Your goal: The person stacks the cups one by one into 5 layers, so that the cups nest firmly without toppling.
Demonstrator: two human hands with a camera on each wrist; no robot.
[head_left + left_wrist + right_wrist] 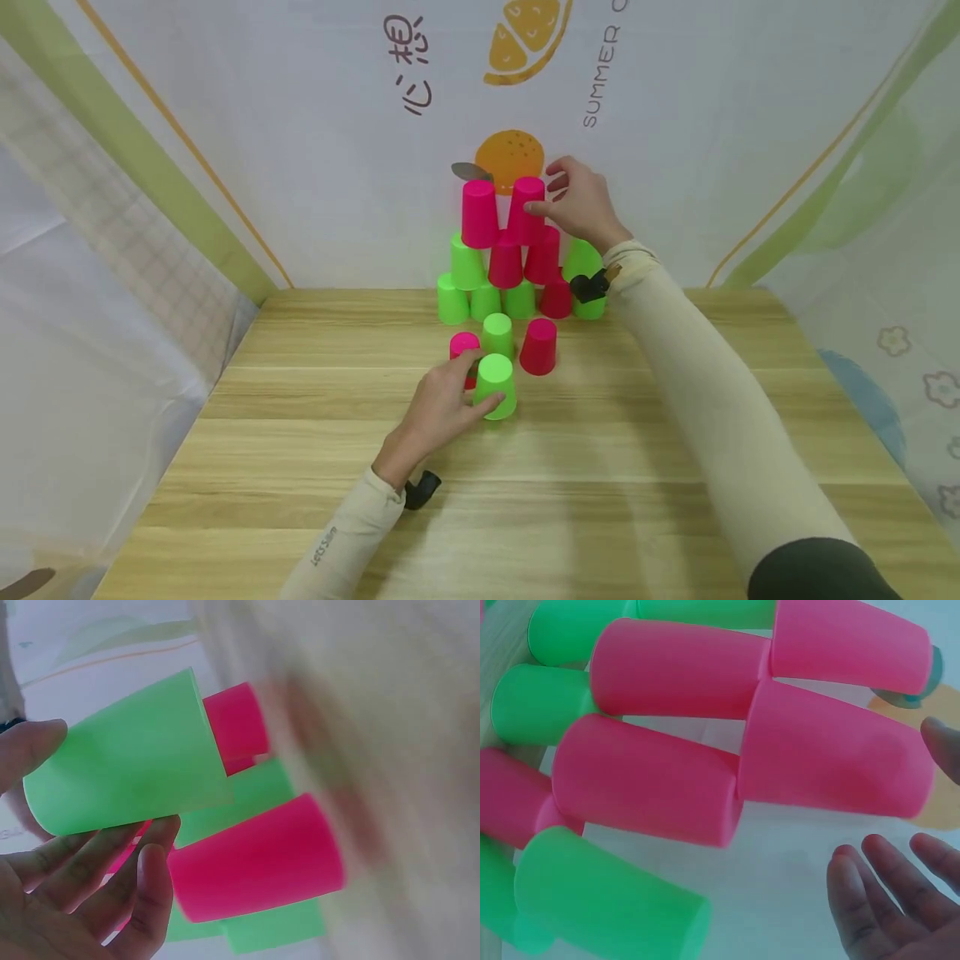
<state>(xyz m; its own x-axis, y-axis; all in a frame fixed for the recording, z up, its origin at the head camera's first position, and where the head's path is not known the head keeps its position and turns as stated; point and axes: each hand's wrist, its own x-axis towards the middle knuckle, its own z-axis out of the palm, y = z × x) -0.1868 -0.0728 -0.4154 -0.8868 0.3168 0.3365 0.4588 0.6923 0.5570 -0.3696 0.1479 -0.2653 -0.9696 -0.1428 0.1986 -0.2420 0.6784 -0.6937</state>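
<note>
My left hand (438,407) pinches an upside-down green cup (495,379) between thumb and fingers, above the front of the table. In the left wrist view that green cup (127,761) lies between the thumb and the spread fingertips. My right hand (585,202) is beside the right pink cup (527,218) on the top row of a stacked cup wall. In the right wrist view its fingers are spread apart from that pink cup (840,754), and the thumb is close to its base. A second pink cup (478,217) stands left of it on the same row.
Below are a row of green and pink cups (506,262) and a bottom row of mostly green cups (453,302). Before the wall stand a pink cup (464,342), a green cup (497,331) and another pink cup (538,348). A printed curtain (337,208) hangs close behind.
</note>
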